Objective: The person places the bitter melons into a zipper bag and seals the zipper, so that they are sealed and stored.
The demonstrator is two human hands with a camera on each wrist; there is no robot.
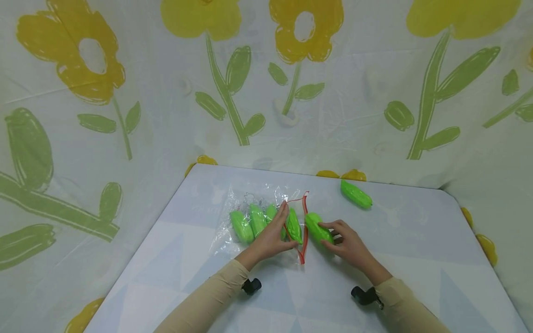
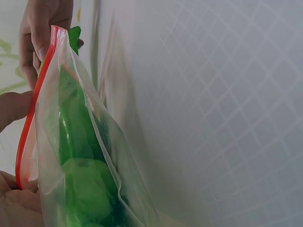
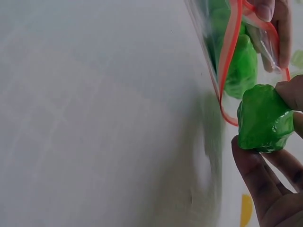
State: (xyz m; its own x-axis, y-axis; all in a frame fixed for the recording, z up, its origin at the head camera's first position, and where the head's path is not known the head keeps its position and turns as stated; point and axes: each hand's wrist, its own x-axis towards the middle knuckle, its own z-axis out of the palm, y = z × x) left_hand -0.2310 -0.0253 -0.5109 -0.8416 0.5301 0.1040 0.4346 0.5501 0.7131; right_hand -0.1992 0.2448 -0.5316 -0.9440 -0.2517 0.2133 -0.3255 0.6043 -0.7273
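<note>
A clear zip bag [image 1: 305,252] with a red seal strip lies on the table, its mouth facing right and spread apart. Several glossy green bitter melons [image 1: 241,227] are inside it. My left hand [image 1: 271,237] holds the bag at its mouth, thumb and fingers apart along the red edge. Just outside the opening, my right hand [image 1: 349,243] grips another bitter melon [image 1: 318,228] between thumb and fingers. Its lumpy end [image 3: 264,118] shows close to the red strip in the right wrist view. Part of the bag is hidden behind my left hand.
One more bitter melon [image 1: 356,194] lies near the back edge of the pale table [image 1: 408,240]. A flower-printed curtain [image 1: 350,101] hangs behind and around the table. Black wrist cameras [image 1: 364,296] sit below my hands.
</note>
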